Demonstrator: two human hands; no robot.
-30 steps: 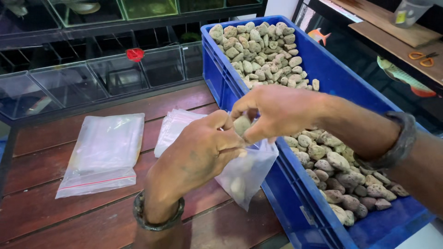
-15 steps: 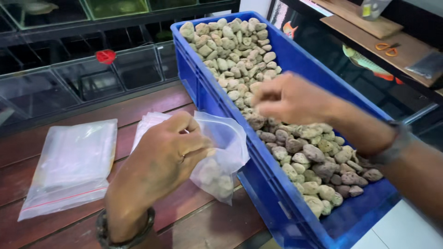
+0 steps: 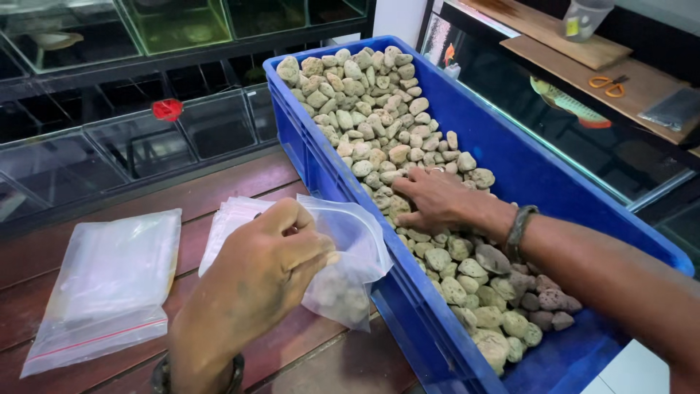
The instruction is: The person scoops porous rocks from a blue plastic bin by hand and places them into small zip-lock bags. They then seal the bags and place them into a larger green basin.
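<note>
Pale, rough, porous stones (image 3: 379,138) filled a glossy blue moulded-plastic crate (image 3: 510,157). Clear, thin, slightly crinkled plastic zip bag (image 3: 350,255) looked shiny. Reddish-brown wooden slat table (image 3: 219,182) appeared matt, grained.

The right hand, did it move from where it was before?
Yes. The right hand went from the bag over the crate wall and now rests down on the stones inside.

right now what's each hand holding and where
The left hand grips the bag by its open top edge. The right hand lies on the stones, fingers curled; a firm hold cannot be told.
</note>
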